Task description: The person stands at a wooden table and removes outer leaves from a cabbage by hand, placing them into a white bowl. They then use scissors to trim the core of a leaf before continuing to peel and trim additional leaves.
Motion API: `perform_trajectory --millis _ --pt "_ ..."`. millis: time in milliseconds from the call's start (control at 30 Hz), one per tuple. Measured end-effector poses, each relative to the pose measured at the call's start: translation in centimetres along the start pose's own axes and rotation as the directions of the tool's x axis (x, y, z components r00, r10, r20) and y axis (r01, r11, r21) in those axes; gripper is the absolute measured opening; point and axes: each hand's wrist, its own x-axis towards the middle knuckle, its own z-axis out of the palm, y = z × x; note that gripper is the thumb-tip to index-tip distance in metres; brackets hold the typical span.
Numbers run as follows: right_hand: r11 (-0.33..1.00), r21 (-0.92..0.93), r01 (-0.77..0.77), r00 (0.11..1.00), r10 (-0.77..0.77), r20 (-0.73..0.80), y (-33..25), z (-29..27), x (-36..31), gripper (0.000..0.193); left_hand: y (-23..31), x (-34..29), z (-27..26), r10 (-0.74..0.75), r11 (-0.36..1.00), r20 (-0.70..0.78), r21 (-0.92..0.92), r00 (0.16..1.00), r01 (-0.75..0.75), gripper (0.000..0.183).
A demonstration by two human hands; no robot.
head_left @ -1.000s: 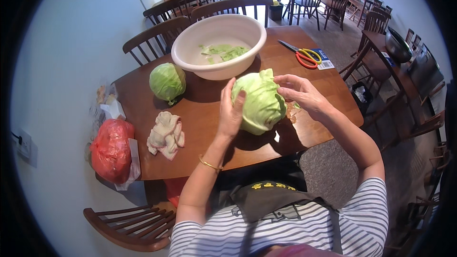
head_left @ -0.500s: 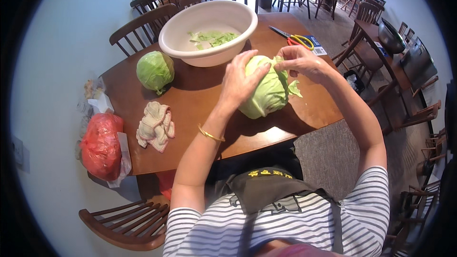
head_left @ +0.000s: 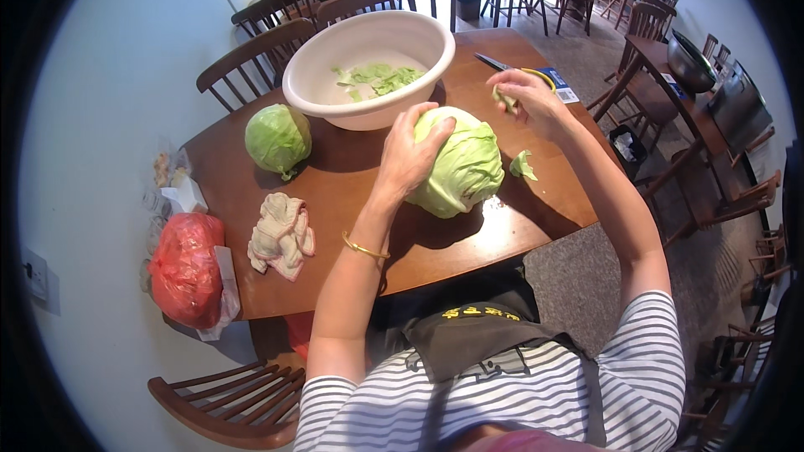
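the fingers of the right hand (head_left: 536, 105) are pinching a small pale leaf scrap (head_left: 502, 99), holding it clear of the head. the left hand (head_left: 408, 157) is cupping the side of a big green cabbage (head_left: 461, 163), fingers spreading over its top, and the cabbage is seemingly resting on the worktop (head_left: 356, 201) close to the person. to my eye, the step in hand is stripping off outer leaf bits; the next move is calling for the right fingers to loosen and drop the scrap while the left hand is bracing the head. the cabbage is looking round and waxy, its ribs wrinkling. a torn leaf (head_left: 523, 166) is curling just beside it. beyond, a smooth white basin (head_left: 327, 54) is holding ragged leaf pieces (head_left: 381, 79), and a second cabbage (head_left: 278, 138) is sitting near it. scissors (head_left: 492, 62) are lying behind the right hand. further left, crumpled cream fabric (head_left: 283, 234) is bunching near a shiny red plastic bag (head_left: 188, 272).
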Motion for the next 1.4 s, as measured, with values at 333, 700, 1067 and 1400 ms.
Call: perform_trajectory --millis 333,700,1067,1400 --pt "0.864 -0.444 0.237 0.959 -0.134 0.251 -1.7 3.9 -4.5 0.024 -1.7 0.1 -0.7 -0.057 0.991 -0.03 -0.119 0.998 0.053 0.064" --pt "0.979 0.121 0.162 0.969 -0.182 0.17 0.8 5.3 -3.6 0.015 -0.8 -0.2 -2.1 -0.127 0.915 0.131 -0.366 0.983 0.167 0.072" --pt "1.0 0.012 0.018 0.982 -0.02 0.189 0.5 1.8 -2.7 0.021 -1.5 0.0 -1.8 -0.126 0.907 0.063 -0.396 0.99 0.141 0.078" --pt "0.885 -0.358 0.299 0.939 -0.206 0.274 -0.9 4.7 -5.5 0.032 -1.8 0.0 -1.8 -0.122 0.904 0.059 -0.405 0.991 0.135 0.082"
